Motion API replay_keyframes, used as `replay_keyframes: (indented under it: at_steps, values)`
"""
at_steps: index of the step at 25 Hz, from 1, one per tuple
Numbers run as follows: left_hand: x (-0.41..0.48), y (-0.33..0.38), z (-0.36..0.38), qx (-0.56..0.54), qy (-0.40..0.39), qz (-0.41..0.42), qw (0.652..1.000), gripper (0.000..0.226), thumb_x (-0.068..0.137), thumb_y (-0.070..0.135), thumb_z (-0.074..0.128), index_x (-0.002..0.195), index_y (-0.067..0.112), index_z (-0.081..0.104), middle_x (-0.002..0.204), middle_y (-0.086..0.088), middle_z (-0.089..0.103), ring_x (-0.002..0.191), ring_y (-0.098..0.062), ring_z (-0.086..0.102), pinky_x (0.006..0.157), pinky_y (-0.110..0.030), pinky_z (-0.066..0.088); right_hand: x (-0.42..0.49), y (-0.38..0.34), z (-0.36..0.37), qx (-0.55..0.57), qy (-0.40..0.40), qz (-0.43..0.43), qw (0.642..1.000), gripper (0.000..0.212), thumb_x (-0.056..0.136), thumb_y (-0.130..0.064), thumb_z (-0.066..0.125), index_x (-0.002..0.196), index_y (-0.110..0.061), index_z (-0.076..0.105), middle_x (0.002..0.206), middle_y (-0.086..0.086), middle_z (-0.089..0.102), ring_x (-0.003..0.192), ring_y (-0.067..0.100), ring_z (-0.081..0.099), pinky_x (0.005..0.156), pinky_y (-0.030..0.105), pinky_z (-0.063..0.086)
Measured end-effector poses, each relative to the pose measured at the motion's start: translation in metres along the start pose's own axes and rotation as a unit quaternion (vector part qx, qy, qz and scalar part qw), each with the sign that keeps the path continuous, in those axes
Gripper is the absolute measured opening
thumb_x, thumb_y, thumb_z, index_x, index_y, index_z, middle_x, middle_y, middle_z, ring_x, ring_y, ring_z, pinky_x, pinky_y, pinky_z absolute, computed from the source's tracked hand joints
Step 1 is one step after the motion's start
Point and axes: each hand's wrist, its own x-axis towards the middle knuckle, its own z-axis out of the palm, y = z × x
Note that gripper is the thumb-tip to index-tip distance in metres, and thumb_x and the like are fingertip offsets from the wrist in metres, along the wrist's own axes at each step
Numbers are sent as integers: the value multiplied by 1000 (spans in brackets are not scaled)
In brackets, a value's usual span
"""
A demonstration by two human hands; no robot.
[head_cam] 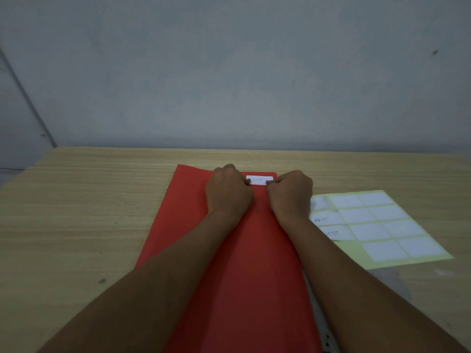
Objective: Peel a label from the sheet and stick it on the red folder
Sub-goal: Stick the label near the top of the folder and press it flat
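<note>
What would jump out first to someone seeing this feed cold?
The red folder fills the middle of the wooden table, with the left hand and right hand pressing either end of a white label near its far edge. To the right lies the label sheet, some labels handwritten.

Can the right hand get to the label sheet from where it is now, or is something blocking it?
Probably yes. The right hand is beside the label sheet, and no object lies between them on the table.
</note>
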Motion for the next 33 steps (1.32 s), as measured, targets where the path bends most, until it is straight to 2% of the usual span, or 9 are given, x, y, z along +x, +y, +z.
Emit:
replay_keyframes:
  at_steps: [3, 7, 11, 15, 18, 23, 28, 30, 33]
  values:
    - [0, -1, 0, -1, 2, -7, 1000, 17, 84, 20, 55, 93, 9, 65, 96, -7, 69, 99, -26, 57, 71, -38, 43, -2, -1, -1, -1, 11, 3, 1000, 16, 83, -16, 66, 88, -6, 77, 86, 11, 72, 82, 29, 68, 69, 41, 58]
    - [-1, 1, 1, 11, 5, 4, 1000, 15, 89, 23, 54, 83, 9, 56, 90, -12, 63, 97, -31, 56, 70, -39, 41, 0, 0, 0, 6, -1, 3, 1000, 18, 85, -17, 66, 96, -9, 77, 99, 9, 73, 93, 27, 67, 70, 34, 53]
    - [0, 0, 3, 11, 0, 34, 999, 21, 93, 29, 52, 77, 18, 45, 86, -11, 61, 93, -33, 57, 69, -38, 39, 5, 2, 0, -8, -42, -20, 999, 26, 89, -23, 63, 109, -9, 70, 113, 9, 67, 108, 28, 62, 90, 43, 53]
    - [3, -3, 7, 19, -6, 48, 999, 25, 93, 32, 53, 75, 17, 44, 84, -12, 62, 91, -32, 57, 68, -38, 38, 4, 6, 3, -24, -43, -78, 996, 27, 91, -36, 68, 103, -12, 72, 104, 10, 64, 101, 29, 59, 88, 47, 51]
    - [2, -2, 8, 24, -1, 40, 999, 24, 93, 32, 53, 76, 16, 45, 86, -11, 64, 93, -32, 58, 69, -37, 37, 4, 6, 5, -21, -39, -94, 995, 23, 89, -30, 66, 101, -13, 75, 102, 9, 66, 101, 30, 61, 87, 46, 51]
    - [0, -1, 6, 20, -4, 38, 999, 16, 88, 25, 55, 75, 17, 52, 91, -10, 65, 94, -32, 58, 70, -37, 38, 4, 2, 1, 62, -26, -25, 997, 32, 77, -13, 57, 97, -22, 81, 103, -3, 75, 98, 17, 67, 79, 25, 48]
    - [-1, 0, 1, 19, -20, 34, 999, 22, 81, 18, 53, 89, 11, 72, 92, -11, 65, 92, -34, 58, 72, -40, 44, 13, -4, -6, 132, -3, 40, 990, 30, 74, -8, 52, 74, -19, 80, 68, -11, 68, 68, 4, 58, 51, 5, 30]
    - [-2, 1, -2, 18, -24, 28, 999, 30, 78, 17, 51, 96, 15, 75, 93, -11, 66, 92, -34, 58, 74, -40, 45, 17, -6, -10, 148, -4, 59, 987, 31, 75, -9, 51, 75, -18, 81, 70, -10, 70, 64, 2, 55, 51, 7, 32]
    - [-2, 2, -4, 17, -35, 23, 999, 38, 78, 16, 50, 106, 20, 75, 97, -11, 67, 95, -34, 59, 77, -41, 46, 19, -10, -17, 153, -10, 78, 985, 31, 77, -10, 51, 75, -20, 81, 66, -16, 64, 70, 6, 56, 63, 19, 37]
